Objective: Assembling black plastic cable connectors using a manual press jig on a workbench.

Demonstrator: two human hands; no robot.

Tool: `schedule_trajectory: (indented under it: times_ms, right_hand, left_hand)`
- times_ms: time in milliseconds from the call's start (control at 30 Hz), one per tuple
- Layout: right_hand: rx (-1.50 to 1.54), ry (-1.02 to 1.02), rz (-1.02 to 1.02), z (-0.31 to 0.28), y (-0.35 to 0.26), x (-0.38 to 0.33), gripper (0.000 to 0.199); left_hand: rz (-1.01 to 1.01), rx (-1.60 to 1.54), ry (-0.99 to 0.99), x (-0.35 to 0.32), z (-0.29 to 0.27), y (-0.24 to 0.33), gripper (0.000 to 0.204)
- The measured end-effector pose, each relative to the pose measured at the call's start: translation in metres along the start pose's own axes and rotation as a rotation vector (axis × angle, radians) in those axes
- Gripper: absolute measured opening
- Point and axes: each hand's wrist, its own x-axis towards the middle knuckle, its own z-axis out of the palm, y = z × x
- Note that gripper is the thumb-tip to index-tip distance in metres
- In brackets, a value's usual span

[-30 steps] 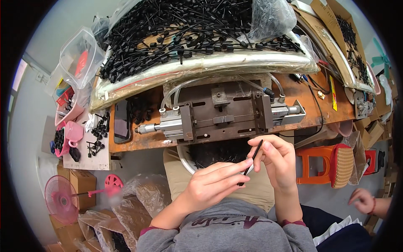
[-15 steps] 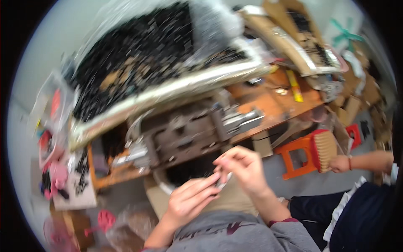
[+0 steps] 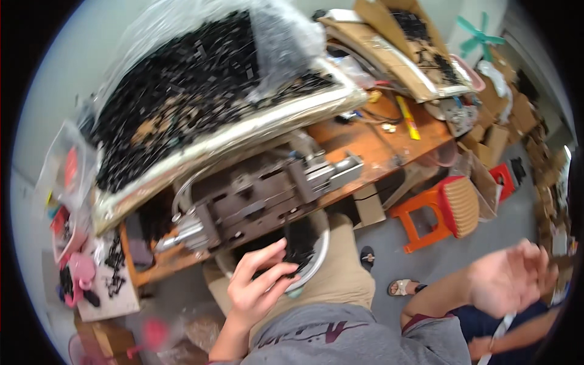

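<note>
My left hand (image 3: 258, 289) is over the near rim of a white bucket (image 3: 324, 243) of small black pieces (image 3: 298, 243), its fingers bent. Something dark shows at its fingertips, but against the black pieces I cannot make out what it is. Out to the far right, my right hand (image 3: 508, 281) is raised, palm up, fingers apart and loosely bent, with nothing seen in it. In front of me, a dark metal fixture (image 3: 255, 204) with metal cylinders at both ends sits on the edge of the orange wooden table (image 3: 389, 143).
A white-rimmed tray (image 3: 243, 134) heaped with black pieces fills the table's back left. A cardboard box (image 3: 420, 48) and a yellow cutter (image 3: 407, 117) lie farther right. An orange stool (image 3: 420, 222) stands on the floor. Another person's forearm (image 3: 526, 334) crosses the lower right.
My hands were together in front of the fixture, fingertips meeting at a small dark piece. My right hand has swung far right and opened; my left stays near the bucket. The other person's hand has left the stool.
</note>
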Motion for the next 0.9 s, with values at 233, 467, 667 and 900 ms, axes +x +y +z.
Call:
schedule_trajectory:
  times_ms: [233, 467, 667, 900]
  right_hand:
    - [-0.071, -1.021, 0.717, 0.039, -0.001, -0.134, 0.023]
    - [0.048, -1.203, 0.788, 0.042, 0.000, -0.171, 0.023]
    - [0.113, -1.067, 0.805, 0.036, 0.005, -0.168, 0.021]
    - [0.121, -0.989, 0.509, 0.038, 0.013, -0.146, 0.022]
  left_hand:
    - [-0.090, 0.224, 0.050, -0.002, -0.016, -0.004, 0.028]
    - [-0.116, 0.592, 0.042, -0.002, -0.002, -0.040, 0.025]
    - [-0.132, 0.735, -0.021, -0.003, 0.010, -0.050, 0.026]
    - [-0.176, 0.764, -0.100, 0.006, 0.004, -0.050, 0.024]
